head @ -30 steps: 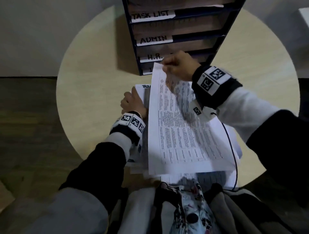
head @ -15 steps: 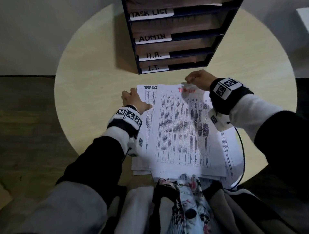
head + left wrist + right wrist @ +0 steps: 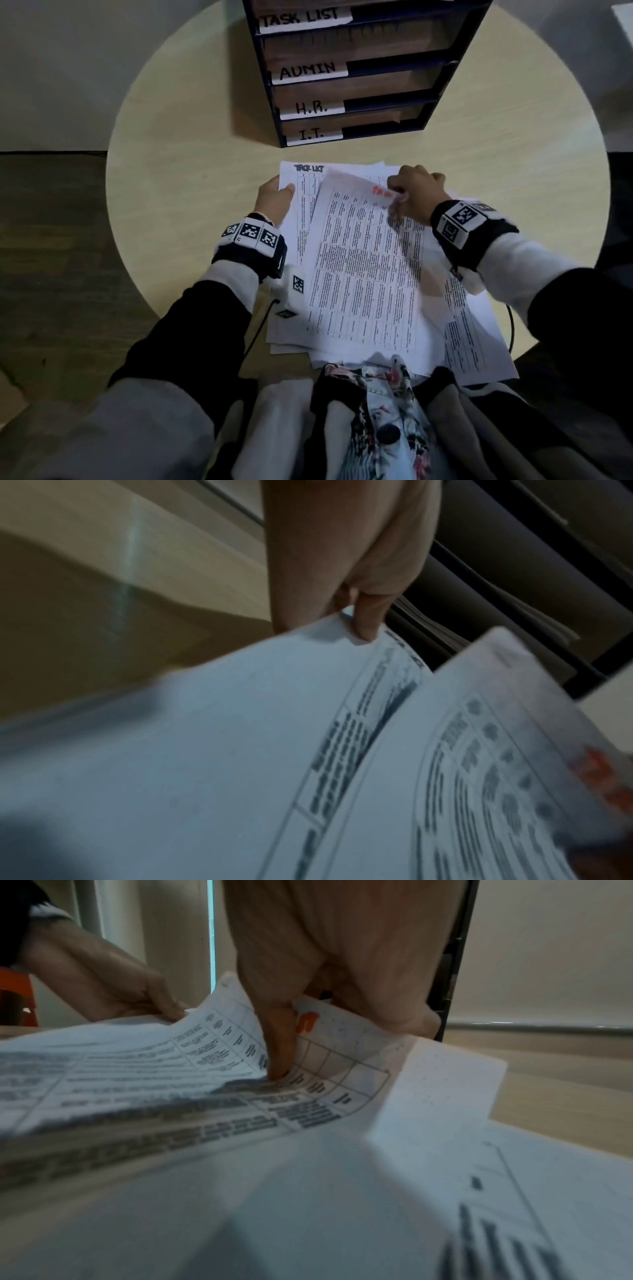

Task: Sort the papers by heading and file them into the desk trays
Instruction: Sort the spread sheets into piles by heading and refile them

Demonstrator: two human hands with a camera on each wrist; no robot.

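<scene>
Papers (image 3: 363, 274): loose stack on bench before desk trays (image 3: 346, 68) | right hand (image 3: 416, 192) pinches red-headed top sheet, likely to read it | left hand (image 3: 274, 202) grips stack corner, steadying it.

I read tray labels top down: TASK LIST (image 3: 305, 17) | ADMIN (image 3: 308, 71) | H.R. (image 3: 311, 108) | I.T. (image 3: 312, 134) | sheet (image 3: 301, 192) heading by table's far side: TASK LIST | red heading (image 3: 383, 192) illegible
</scene>
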